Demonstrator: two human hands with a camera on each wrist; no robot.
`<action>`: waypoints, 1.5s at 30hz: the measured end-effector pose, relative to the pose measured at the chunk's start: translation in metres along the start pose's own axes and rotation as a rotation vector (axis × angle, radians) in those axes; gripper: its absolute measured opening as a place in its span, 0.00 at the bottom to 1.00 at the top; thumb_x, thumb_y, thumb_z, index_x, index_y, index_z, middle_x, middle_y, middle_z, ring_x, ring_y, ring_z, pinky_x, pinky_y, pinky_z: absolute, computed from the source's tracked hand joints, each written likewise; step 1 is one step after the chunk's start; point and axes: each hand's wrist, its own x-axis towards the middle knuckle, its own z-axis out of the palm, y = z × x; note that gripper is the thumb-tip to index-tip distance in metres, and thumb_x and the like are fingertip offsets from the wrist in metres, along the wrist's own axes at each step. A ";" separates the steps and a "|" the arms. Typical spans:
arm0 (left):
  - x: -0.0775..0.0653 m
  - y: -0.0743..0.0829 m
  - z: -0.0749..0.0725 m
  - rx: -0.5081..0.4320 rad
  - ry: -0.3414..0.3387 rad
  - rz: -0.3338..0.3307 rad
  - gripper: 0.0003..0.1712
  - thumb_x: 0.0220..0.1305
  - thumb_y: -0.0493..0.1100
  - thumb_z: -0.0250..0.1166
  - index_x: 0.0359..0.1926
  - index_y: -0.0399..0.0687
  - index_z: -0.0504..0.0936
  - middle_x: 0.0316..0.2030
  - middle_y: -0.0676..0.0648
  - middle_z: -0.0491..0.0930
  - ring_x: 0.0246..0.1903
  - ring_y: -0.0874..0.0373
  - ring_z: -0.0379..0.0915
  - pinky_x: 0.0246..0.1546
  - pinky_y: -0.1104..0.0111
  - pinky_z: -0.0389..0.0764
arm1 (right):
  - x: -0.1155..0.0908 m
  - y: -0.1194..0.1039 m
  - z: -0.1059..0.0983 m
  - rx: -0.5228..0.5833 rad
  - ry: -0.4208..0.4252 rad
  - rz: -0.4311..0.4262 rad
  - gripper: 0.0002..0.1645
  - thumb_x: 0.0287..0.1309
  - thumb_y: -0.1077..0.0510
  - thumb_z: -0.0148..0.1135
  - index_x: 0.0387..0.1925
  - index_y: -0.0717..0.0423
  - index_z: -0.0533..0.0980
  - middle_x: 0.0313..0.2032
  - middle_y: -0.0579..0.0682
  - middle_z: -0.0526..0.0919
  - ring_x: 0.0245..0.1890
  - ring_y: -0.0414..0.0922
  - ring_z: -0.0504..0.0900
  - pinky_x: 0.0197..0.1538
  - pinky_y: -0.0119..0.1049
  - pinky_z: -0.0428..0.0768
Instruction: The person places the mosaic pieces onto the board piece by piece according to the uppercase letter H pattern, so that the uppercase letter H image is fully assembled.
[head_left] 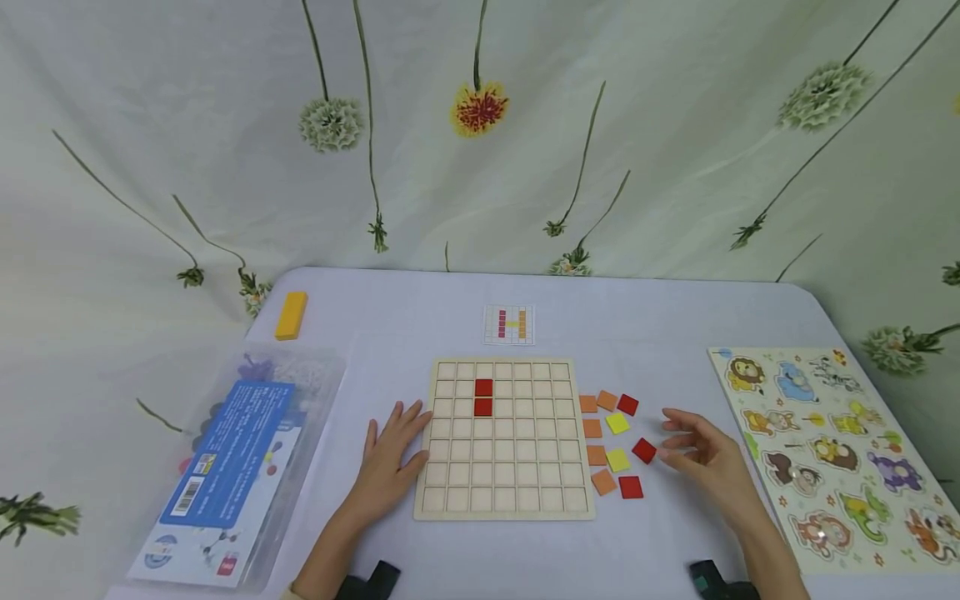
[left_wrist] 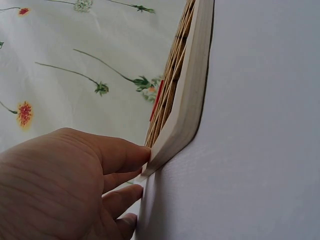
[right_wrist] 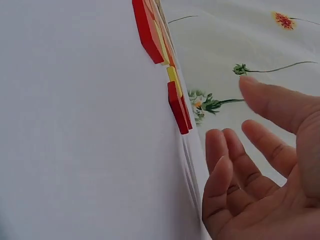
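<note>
A wooden grid board lies flat on the table, with two red square tiles set one behind the other in its cells. My left hand rests beside the board's left edge, and its fingertips touch the rim in the left wrist view. To the right of the board lie loose square tiles: several orange tiles, two yellow tiles and several red tiles. My right hand is nearest to a red tile, its fingers loosely bent and holding nothing in the right wrist view.
Behind the board lies a small pattern card with coloured squares. An animal puzzle board is at the right. On the left sit a clear plastic case with a blue-and-white label and a yellow block.
</note>
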 end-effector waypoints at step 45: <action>0.003 0.001 -0.002 0.007 -0.012 -0.016 0.30 0.63 0.35 0.60 0.67 0.40 0.69 0.72 0.36 0.61 0.74 0.35 0.42 0.69 0.36 0.30 | 0.004 0.004 0.010 -0.305 -0.037 -0.044 0.16 0.48 0.64 0.73 0.42 0.57 0.82 0.33 0.47 0.77 0.31 0.37 0.71 0.33 0.26 0.73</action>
